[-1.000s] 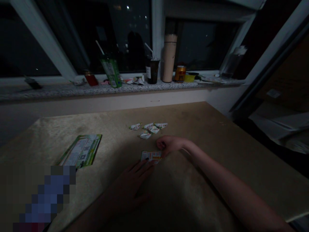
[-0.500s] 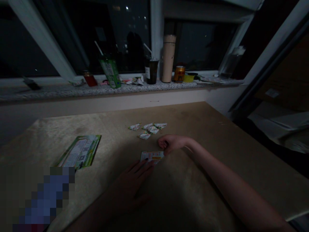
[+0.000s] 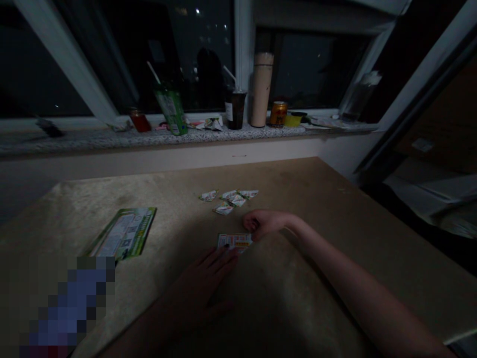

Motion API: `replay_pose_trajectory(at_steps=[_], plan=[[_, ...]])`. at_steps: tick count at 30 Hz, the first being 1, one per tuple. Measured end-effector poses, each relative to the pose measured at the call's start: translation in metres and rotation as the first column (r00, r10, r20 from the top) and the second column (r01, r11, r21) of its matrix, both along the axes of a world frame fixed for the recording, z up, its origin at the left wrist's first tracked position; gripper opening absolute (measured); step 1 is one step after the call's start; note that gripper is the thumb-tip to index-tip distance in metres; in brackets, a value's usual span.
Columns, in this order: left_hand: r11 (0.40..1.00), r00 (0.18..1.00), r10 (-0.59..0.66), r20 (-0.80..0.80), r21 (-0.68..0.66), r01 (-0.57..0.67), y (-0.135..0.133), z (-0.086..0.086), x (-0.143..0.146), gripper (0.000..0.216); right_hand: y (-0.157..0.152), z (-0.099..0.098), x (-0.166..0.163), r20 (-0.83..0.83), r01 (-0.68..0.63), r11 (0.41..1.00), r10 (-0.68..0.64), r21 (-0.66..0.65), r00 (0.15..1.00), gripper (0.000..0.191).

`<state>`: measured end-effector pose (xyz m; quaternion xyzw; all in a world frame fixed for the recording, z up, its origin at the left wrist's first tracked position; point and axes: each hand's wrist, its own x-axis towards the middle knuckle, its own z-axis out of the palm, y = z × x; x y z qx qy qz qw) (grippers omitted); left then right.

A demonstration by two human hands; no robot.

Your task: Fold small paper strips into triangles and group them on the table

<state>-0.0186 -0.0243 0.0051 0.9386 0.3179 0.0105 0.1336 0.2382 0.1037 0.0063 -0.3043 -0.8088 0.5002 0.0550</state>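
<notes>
The left hand (image 3: 203, 286) lies flat, fingers spread, pressing on the small paper (image 3: 234, 242) in the middle of the desk (image 3: 335, 223). The right hand (image 3: 261, 223) pinches the paper's right edge. It looks like a fold is being made; next needs a firm press.

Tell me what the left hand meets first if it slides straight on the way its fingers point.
The left hand already has its fingertips at the small printed card; beyond that, probably the right hand, though depth is unclear.
</notes>
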Motion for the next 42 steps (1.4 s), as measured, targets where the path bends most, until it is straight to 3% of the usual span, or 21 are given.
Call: replay_pose_trajectory(at_steps=[7, 13, 32, 42], plan=[[1.000, 0.999, 0.001, 0.039, -0.005, -0.001, 0.000, -0.002, 0.000, 0.078, -0.007, 0.008, -0.005, 0.077, -0.006, 0.996, -0.001, 0.084, 0.997, 0.019], [1.000, 0.999, 0.009, 0.035, -0.003, -0.009, 0.000, 0.001, 0.001, 0.075, -0.013, 0.014, -0.009, 0.243, 0.018, 0.973, -0.076, 0.231, 0.967, 0.021], [0.999, 0.999, 0.034, 0.037, 0.033, -0.035, 0.000, -0.002, 0.008, 0.072, -0.028, 0.025, -0.026, 0.418, -0.001, 0.925, -0.171, 0.380, 0.892, 0.028], [0.998, 0.999, 0.031, 0.021, 0.056, -0.032, -0.001, -0.005, 0.008, 0.073, -0.028, 0.020, -0.029, 0.380, 0.025, 0.914, -0.194, 0.406, 0.905, 0.031]])
